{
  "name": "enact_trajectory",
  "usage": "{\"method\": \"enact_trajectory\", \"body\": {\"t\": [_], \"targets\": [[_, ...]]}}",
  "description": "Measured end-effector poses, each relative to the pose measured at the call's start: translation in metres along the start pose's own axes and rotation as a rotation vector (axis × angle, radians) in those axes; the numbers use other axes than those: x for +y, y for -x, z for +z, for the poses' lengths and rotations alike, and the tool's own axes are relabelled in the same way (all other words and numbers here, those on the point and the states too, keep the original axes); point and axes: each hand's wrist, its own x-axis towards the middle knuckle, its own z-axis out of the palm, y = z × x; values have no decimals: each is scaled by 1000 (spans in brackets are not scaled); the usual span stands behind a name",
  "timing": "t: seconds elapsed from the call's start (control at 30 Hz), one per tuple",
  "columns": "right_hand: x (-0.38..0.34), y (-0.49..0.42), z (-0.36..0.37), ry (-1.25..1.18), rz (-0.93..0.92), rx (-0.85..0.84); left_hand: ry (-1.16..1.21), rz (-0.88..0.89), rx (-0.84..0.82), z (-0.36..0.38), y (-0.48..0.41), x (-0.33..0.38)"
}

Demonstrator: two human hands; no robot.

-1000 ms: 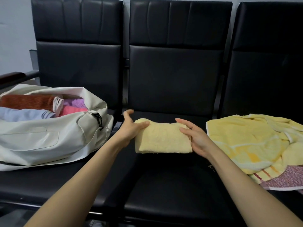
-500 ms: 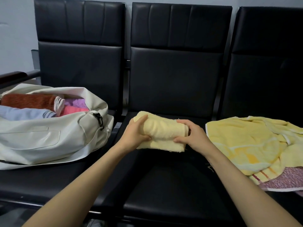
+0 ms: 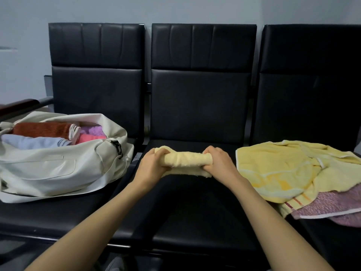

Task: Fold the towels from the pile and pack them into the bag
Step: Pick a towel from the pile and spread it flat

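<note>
Hands grip a rolled pale-yellow towel (image 3: 187,159) lying left to right on the middle seat (image 3: 195,208): left hand (image 3: 154,165) and right hand (image 3: 217,163) each curl round an end

Setting: waiting area, likely public or institutional. Evidence: bench (image 3: 199,202) of three linked black padded seats, high segmented backrests (image 3: 203,45), wood-topped metal armrest (image 3: 21,105) at left end, plain pale wall (image 3: 175,8) behind.

Pale yellow rolled towel (image 3: 187,161) dead centre, cream bag (image 3: 58,169) at nine o'clock, yellow towel (image 3: 277,169) over pink one (image 3: 332,204) at three, black seats (image 3: 195,208).
</note>
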Motion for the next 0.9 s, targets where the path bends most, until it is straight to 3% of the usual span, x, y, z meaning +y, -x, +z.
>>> {"method": "enact_trajectory", "body": {"t": [0.17, 0.3, 0.4, 0.57, 0.63, 0.73, 0.8, 0.9], "targets": [[-8, 5, -1, -14, -9, -68, -100, 17, -55, -27, 4, -5], [-9, 9, -6, -484, 74, -162, 289, -144, -244, -61, 6, 3], [-14, 8, 2, -705, 191, -172, 558, -236, -200, -66, 12, 4], [-27, -5, 29, -661, 246, -183, 512, -335, -188, -52, 11, -8], [-29, -9, 42, -641, 309, -190, 634, -457, -204, -49, 5, -16], [-36, -18, 57, -798, 389, -244, 778, -593, -275, -56, -6, -29], [-49, -29, 57, -923, 376, -311, 781, -603, -312, -66, -16, -41], [-82, -61, 51, -914, 284, -394, 789, -572, -238, -93, -42, -69]]}}
